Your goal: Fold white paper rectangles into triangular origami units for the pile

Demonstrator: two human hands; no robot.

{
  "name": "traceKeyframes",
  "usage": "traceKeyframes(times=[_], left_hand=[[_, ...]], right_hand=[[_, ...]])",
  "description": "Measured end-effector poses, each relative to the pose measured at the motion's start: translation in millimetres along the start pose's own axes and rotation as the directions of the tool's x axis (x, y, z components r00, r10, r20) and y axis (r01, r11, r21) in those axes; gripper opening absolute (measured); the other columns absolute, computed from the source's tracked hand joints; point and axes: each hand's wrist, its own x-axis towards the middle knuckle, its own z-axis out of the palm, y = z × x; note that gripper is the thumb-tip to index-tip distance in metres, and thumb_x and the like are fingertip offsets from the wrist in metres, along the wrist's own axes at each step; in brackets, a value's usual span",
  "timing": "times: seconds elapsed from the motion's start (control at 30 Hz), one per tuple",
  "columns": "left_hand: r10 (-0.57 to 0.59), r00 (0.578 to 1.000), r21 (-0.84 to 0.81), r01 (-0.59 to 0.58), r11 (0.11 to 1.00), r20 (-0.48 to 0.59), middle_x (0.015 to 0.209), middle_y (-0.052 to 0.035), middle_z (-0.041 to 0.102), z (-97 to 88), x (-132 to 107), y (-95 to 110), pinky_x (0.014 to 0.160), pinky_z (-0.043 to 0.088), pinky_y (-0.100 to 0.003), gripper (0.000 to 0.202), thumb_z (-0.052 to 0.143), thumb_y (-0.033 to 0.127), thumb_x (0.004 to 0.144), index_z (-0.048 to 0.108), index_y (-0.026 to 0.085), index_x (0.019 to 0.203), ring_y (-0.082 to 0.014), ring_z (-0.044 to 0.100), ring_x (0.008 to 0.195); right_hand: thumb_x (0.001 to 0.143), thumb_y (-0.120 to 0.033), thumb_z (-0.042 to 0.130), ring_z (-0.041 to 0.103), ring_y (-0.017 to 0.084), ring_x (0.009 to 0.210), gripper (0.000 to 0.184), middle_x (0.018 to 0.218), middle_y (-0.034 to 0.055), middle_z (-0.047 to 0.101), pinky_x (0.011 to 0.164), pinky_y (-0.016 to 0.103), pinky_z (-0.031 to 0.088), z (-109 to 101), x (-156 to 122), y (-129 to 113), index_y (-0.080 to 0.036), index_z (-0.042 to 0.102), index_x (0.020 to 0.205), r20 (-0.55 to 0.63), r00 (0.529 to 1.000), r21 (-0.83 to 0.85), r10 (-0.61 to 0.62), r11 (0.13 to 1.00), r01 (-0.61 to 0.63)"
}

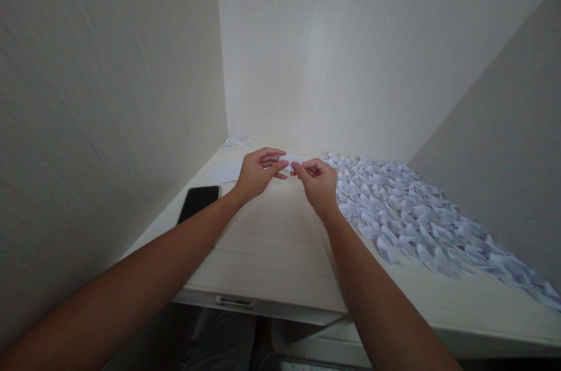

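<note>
Both hands meet above the middle of a pale wooden desk (pixel 272 248). My left hand (pixel 258 172) pinches one end of a small white paper piece (pixel 293 160), thumb against fingers. My right hand (pixel 319 181) pinches the other end, fingers curled. The paper is held just above the desk surface between the two hands. A flat white paper slip (pixel 227 172) lies on the desk just left of my left hand.
A large heap of several folded white paper pieces (pixel 416 219) covers the desk's right side. A black phone (pixel 198 203) lies face up at the left. White scraps (pixel 236 141) sit in the far corner. Walls close the desk in on three sides.
</note>
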Motion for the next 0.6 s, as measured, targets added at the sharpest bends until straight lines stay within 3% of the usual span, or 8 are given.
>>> traceKeyframes(times=[0.23, 0.43, 0.6], left_hand=[[-0.025, 1.000, -0.017, 0.025, 1.000, -0.009, 0.073, -0.0014, 0.069, 0.9, 0.1, 1.6, 0.061, 0.067, -0.031, 0.043, 0.092, 0.037, 0.063, 0.072, 0.012, 0.092, -0.0158, 0.071, 0.069], [-0.025, 1.000, -0.014, 0.025, 1.000, -0.001, 0.073, -0.0019, 0.070, 1.1, -0.3, 1.9, 0.062, 0.067, -0.032, 0.044, 0.092, 0.038, 0.062, 0.073, 0.012, 0.090, -0.0176, 0.073, 0.071], [-0.027, 1.000, -0.012, 0.027, 1.000, -0.003, 0.072, -0.0017, 0.069, 0.2, 0.2, 0.1, 0.062, 0.067, -0.034, 0.045, 0.093, 0.040, 0.060, 0.073, 0.012, 0.089, -0.0191, 0.074, 0.071]], right_hand=[[0.069, -0.043, 0.085, 0.072, 0.018, 0.061, 0.035, 0.064, -0.0014, 0.070, 0.061, 0.030, 0.057, 2.8, -0.6, -0.6, -0.022, 0.058, 0.072, -0.027, 1.000, 0.069, 0.006, 0.998, -0.005], [0.072, -0.040, 0.083, 0.070, 0.017, 0.059, 0.034, 0.064, -0.0038, 0.071, 0.061, 0.030, 0.056, 1.7, 0.9, -1.5, -0.023, 0.064, 0.095, -0.003, 1.000, 0.094, 0.012, 0.995, -0.012], [0.073, -0.044, 0.081, 0.068, 0.017, 0.064, 0.027, 0.073, 0.0015, 0.074, 0.059, 0.030, 0.054, -0.3, 3.1, 3.0, -0.021, 0.071, 0.080, 0.003, 1.000, 0.045, 0.021, 0.999, -0.021]])
